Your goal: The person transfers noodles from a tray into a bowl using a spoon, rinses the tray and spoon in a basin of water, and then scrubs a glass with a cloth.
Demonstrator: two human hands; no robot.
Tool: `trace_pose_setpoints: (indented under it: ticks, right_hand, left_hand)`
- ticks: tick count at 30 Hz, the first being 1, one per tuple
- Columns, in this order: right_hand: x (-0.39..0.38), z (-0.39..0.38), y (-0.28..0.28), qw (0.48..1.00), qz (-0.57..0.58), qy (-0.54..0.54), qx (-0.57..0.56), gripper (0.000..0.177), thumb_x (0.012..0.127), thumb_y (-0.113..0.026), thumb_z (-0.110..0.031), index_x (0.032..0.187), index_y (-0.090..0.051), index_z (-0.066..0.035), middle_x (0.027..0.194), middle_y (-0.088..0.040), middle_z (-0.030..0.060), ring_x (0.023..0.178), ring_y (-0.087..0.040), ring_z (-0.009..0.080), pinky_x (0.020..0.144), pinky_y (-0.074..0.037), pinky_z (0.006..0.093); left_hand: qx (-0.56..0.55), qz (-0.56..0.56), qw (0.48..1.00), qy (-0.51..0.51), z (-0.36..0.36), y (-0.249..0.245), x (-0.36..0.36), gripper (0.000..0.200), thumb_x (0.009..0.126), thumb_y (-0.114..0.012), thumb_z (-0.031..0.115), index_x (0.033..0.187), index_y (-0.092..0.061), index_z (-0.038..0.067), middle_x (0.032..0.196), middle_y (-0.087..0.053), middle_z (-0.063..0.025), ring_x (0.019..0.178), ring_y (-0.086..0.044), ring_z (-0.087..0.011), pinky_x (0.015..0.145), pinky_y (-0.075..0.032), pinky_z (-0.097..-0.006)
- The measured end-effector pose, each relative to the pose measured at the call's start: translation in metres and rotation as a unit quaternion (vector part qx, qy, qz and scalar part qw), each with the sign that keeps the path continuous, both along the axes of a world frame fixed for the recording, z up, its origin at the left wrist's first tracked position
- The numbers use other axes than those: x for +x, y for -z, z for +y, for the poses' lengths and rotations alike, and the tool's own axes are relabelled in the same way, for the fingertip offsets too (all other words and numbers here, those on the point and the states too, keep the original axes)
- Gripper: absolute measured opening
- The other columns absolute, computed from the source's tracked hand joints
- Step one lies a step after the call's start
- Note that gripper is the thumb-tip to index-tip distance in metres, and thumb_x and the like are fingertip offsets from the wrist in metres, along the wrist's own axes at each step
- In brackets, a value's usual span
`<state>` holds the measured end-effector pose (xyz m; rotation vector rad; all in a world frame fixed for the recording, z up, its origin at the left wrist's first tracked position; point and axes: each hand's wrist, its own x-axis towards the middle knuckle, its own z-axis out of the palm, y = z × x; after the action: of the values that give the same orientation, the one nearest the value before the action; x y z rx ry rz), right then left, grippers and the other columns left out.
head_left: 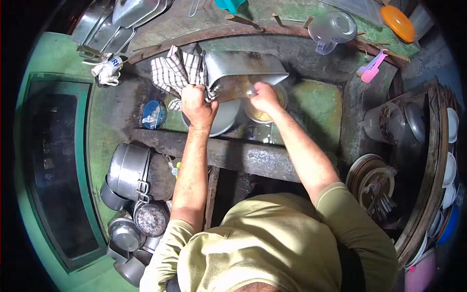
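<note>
A deep rectangular metal pan [245, 63] is tilted on its side over the basin. My left hand [198, 106] is closed on a black-and-white checked cloth [168, 73] at the pan's left edge. The fingers of my right hand [266, 99] are wrapped round a shiny metal utensil [251, 91] at the pan's opening; its kind is mostly hidden. Below that hand stands a round bowl [248, 114] with pale yellow food in it. To its left, partly behind my left hand, is a larger pale round tub [224, 127].
A blue basket [154, 115] sits at the basin's left. Metal pots [127, 170] are piled at lower left. A clear jug [332, 33], pink scoop [372, 69] and orange lid [398, 23] are along the back right ledge. Stacked plates [362, 177] stand at right.
</note>
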<state>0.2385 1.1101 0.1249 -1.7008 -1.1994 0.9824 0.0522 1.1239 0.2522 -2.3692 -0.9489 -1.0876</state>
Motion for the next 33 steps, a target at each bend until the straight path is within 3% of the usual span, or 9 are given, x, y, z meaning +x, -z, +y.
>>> trace_pose_setpoints:
  ticks: [3, 9, 11, 12, 17, 19, 20, 29, 33]
  right_hand:
    - [0.005, -0.002, -0.004, 0.995, 0.101, 0.021, 0.001, 0.038, 0.072, -0.067, -0.021, 0.102, -0.062, 0.002, 0.099, -0.065, 0.0232, 0.098, -0.063, 0.0343, 0.085, -0.049, 0.0423]
    - [-0.016, 0.024, -0.028, 0.996, 0.052, 0.026, -0.065, 0.042, 0.075, -0.064, -0.019, 0.11, -0.06, 0.003, 0.112, -0.061, 0.0236, 0.105, -0.059, 0.0334, 0.089, -0.047, 0.0395]
    - [-0.019, 0.016, -0.034, 0.966, 0.232, 0.039, -0.106, 0.037, 0.08, -0.057, -0.018, 0.111, -0.059, 0.002, 0.114, -0.06, 0.021, 0.106, -0.057, 0.0291, 0.089, -0.046, 0.0369]
    - [-0.03, 0.046, 0.032, 0.947, 0.283, 0.102, -0.112, 0.015, 0.077, -0.063, -0.017, 0.07, -0.054, -0.007, 0.052, -0.041, 0.0014, 0.034, -0.035, 0.0138, 0.03, -0.027, 0.0316]
    - [-0.037, 0.04, 0.038, 0.976, 0.214, 0.003, 0.026, 0.011, 0.078, -0.055, -0.011, 0.074, -0.057, -0.002, 0.055, -0.047, 0.0064, 0.039, -0.044, 0.0178, 0.031, -0.03, 0.0333]
    - [-0.02, 0.0, -0.043, 0.996, 0.034, -0.021, -0.083, 0.022, 0.082, -0.054, -0.016, 0.084, -0.061, 0.005, 0.067, -0.06, 0.0165, 0.056, -0.06, 0.0286, 0.046, -0.045, 0.0415]
    - [-0.019, -0.014, -0.065, 0.997, -0.005, -0.017, -0.078, 0.038, 0.092, -0.05, -0.027, 0.098, -0.061, 0.01, 0.1, -0.062, 0.0307, 0.1, -0.062, 0.0399, 0.085, -0.049, 0.0445]
    - [-0.004, -0.064, -0.042, 0.99, -0.031, -0.123, -0.056, 0.044, 0.095, -0.043, -0.03, 0.09, -0.058, 0.011, 0.087, -0.062, 0.0307, 0.088, -0.063, 0.0427, 0.08, -0.048, 0.049]
    - [0.007, -0.089, -0.035, 0.987, -0.084, -0.129, -0.053, 0.036, 0.095, -0.042, -0.027, 0.102, -0.057, 0.005, 0.094, -0.064, 0.0256, 0.09, -0.063, 0.041, 0.081, -0.05, 0.0481]
  left_hand:
    - [0.005, -0.002, 1.0, -0.003, -0.002, -0.004, -0.001, 0.036, 0.054, -0.063, 0.004, 0.088, -0.052, 0.004, 0.078, -0.049, -0.0143, 0.073, -0.05, -0.0351, 0.066, -0.042, -0.0426]
    - [0.006, -0.019, 1.0, 0.021, -0.013, -0.006, 0.006, 0.046, 0.045, -0.069, 0.005, 0.088, -0.052, 0.007, 0.076, -0.048, -0.0113, 0.071, -0.049, -0.0326, 0.062, -0.04, -0.0428]
    - [-0.007, -0.015, 1.0, 0.018, -0.014, -0.005, 0.004, 0.049, 0.044, -0.071, 0.005, 0.09, -0.053, 0.008, 0.077, -0.048, -0.0107, 0.072, -0.05, -0.0322, 0.063, -0.041, -0.0421]
    - [-0.008, -0.012, 1.0, 0.017, -0.014, -0.006, 0.005, 0.049, 0.044, -0.072, 0.005, 0.09, -0.053, 0.008, 0.077, -0.048, -0.0105, 0.073, -0.05, -0.032, 0.063, -0.041, -0.0418]
    - [-0.014, -0.004, 1.0, 0.006, -0.014, -0.004, 0.004, 0.046, 0.046, -0.064, 0.007, 0.09, -0.051, 0.003, 0.078, -0.046, -0.014, 0.075, -0.049, -0.0359, 0.068, -0.042, -0.0438]
    - [-0.015, -0.006, 1.0, 0.005, -0.008, -0.002, 0.0, 0.045, 0.046, -0.063, 0.005, 0.09, -0.051, 0.003, 0.078, -0.047, -0.0139, 0.075, -0.049, -0.0357, 0.069, -0.042, -0.0439]
    - [-0.027, 0.006, 1.0, -0.007, -0.005, -0.002, -0.002, 0.044, 0.047, -0.063, 0.003, 0.09, -0.051, 0.004, 0.078, -0.047, -0.0139, 0.075, -0.049, -0.0353, 0.068, -0.042, -0.0436]
    - [-0.057, 0.039, 0.994, -0.085, 0.022, 0.012, -0.013, 0.044, 0.05, -0.073, 0.008, 0.089, -0.054, 0.009, 0.082, -0.05, -0.0101, 0.08, -0.053, -0.0307, 0.068, -0.045, -0.0413]
    - [-0.039, 0.04, 0.992, -0.113, 0.032, 0.014, -0.023, 0.042, 0.051, -0.07, 0.005, 0.089, -0.054, 0.008, 0.082, -0.051, -0.0098, 0.08, -0.053, -0.0312, 0.071, -0.045, -0.0411]
